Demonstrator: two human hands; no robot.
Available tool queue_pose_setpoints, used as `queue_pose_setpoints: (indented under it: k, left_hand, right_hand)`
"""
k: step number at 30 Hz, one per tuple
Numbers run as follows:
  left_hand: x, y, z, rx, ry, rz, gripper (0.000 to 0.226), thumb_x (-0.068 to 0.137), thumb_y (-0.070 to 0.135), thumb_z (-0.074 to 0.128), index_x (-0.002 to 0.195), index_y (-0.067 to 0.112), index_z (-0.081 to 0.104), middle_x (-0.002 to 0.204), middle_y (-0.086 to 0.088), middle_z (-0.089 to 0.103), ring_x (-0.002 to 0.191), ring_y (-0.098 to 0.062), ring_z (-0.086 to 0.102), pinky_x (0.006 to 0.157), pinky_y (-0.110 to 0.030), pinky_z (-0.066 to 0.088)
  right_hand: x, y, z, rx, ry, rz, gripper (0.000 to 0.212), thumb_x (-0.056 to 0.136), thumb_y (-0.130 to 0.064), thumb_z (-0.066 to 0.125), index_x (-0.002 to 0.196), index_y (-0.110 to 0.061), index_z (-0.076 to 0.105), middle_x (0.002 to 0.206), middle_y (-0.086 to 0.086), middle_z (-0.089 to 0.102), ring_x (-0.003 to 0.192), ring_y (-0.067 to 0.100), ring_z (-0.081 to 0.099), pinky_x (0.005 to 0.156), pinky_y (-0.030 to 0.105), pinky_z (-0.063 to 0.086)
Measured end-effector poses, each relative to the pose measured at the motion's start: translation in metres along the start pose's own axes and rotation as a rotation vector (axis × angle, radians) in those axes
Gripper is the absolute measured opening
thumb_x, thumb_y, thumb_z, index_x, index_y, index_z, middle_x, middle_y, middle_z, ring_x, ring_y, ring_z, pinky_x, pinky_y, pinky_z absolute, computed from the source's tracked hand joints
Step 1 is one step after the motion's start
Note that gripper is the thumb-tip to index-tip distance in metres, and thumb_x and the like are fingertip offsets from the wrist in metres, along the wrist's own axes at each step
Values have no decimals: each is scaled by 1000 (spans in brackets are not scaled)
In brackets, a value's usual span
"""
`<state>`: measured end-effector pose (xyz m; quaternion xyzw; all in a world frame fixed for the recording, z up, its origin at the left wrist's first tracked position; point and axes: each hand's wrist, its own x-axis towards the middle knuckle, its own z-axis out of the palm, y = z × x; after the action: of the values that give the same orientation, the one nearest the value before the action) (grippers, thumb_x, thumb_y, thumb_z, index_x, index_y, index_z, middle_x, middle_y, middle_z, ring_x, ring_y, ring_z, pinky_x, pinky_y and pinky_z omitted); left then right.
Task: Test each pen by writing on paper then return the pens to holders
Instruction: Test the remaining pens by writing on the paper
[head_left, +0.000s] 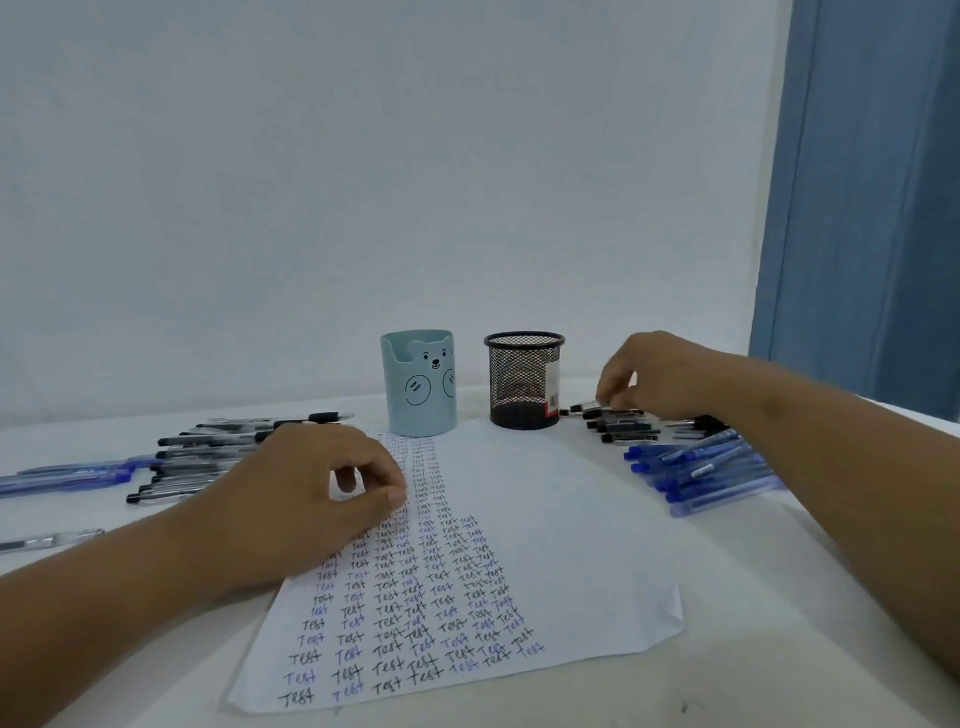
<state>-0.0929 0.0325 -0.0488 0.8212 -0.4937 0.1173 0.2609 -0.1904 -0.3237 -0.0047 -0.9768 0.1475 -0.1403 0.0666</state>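
Two holders (418, 384), one paper (545, 545); left hand (311, 483) loosely curled, empty; right hand (660, 374) pinching a black pen (584, 407).

A plain pale wall (363, 182) fills most of the view, smooth and unmarked, with a faint bluish cast under soft, even light. To the right of the wall hangs a blue curtain (872, 208), falling in straight vertical folds from the top edge down to the worktop. Below the wall lies the white worktop (753, 623), its far edge meeting the wall's base. Its near right part looks slightly creamy, with a small dark speck.
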Motion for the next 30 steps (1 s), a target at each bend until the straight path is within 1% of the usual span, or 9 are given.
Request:
queue_pose_setpoints:
  k: [4,9,12,15,18,23,25,27,30]
  left_hand:
    - [2,-4,-1,-20,9,-14,4,87,37,72,84,39,75,92,30,68,94,5,58,72,-5,40]
    - [2,-5,-2,-35,30,-19,4,87,36,73,85,38,75,90,29,68,91,5,58,70,-4,41]
    - [2,-5,-5,-36,47,-18,5,87,34,73,84,37,75,89,29,68,91,4,59,72,-5,42]
    - [5,-11,-15,-6,39,-15,8,88,29,74,84,36,75,87,29,69,91,-1,61,74,-10,45]
    - [9,-30,-35,23,68,-54,15,88,21,74,81,34,76,83,23,70,83,-6,63,68,-13,48]
    - [4,-80,-79,185,60,-247,20,92,20,68,83,36,75,77,25,66,69,-7,62,58,-8,40]
    - [-2,-102,-94,264,19,-352,26,94,17,64,84,39,73,80,19,67,75,-5,62,63,-10,38]
    - [-10,-121,-107,300,-5,-436,28,93,14,62,86,40,72,93,19,66,82,-2,60,67,-8,36]
    - [-22,-143,-119,324,-31,-547,27,91,12,63,89,38,71,102,18,64,85,3,56,70,-9,36]
  right_hand:
    - [3,9,0,-19,-16,45,13,89,-19,74,101,-23,77,104,-5,74,99,14,65,84,24,47]
    - [-4,-1,-3,-61,-23,48,19,93,-14,68,109,-19,76,112,-3,72,105,16,64,89,26,48]
    - [-11,-25,-3,-105,72,25,22,96,-17,62,115,-20,73,119,-5,68,105,15,61,93,29,48]
    - [-20,-66,7,-74,176,-106,16,96,-23,59,102,-25,74,108,-12,68,93,11,59,91,34,51]
    - [-34,-111,24,38,131,-313,18,97,-28,61,109,-26,74,96,-22,62,90,1,55,88,29,50]
    - [-54,-171,43,183,43,-560,23,99,-36,59,120,-30,69,103,-26,60,89,-10,53,83,13,41]
    - [-58,-185,48,216,29,-609,25,100,-41,56,122,-34,66,109,-24,62,96,-4,56,83,13,43]
    - [-61,-192,54,215,10,-655,28,100,-45,53,124,-36,64,115,-23,61,104,-4,53,88,14,44]
    - [-62,-195,64,166,-32,-737,30,102,-45,49,125,-33,64,117,-21,62,110,-3,50,97,21,42]
